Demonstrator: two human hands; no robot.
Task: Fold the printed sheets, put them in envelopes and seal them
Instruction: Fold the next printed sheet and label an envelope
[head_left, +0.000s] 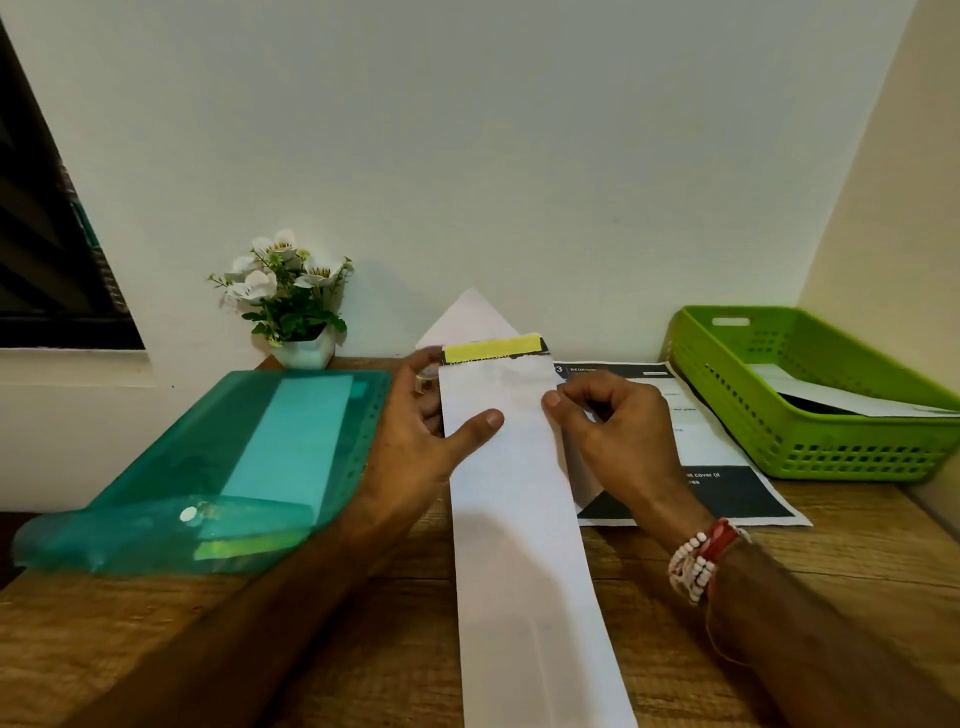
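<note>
A long white envelope (524, 519) lies lengthwise down the middle of the wooden table (363, 649), its pointed flap (470, 317) open at the far end. A folded printed sheet (493, 347) with a yellow and black edge sticks out of its mouth. My left hand (426, 431) holds the envelope's left edge, thumb on top. On the right edge, my right hand (608, 426) pinches the envelope with thumb and fingers. Another printed sheet (722, 467) with black blocks lies flat under my right hand.
A translucent teal plastic folder (218, 467) with papers inside lies at the left. A green perforated basket (810, 389) holding a sealed envelope stands at the right. A small white pot of artificial flowers (291, 301) sits against the back wall.
</note>
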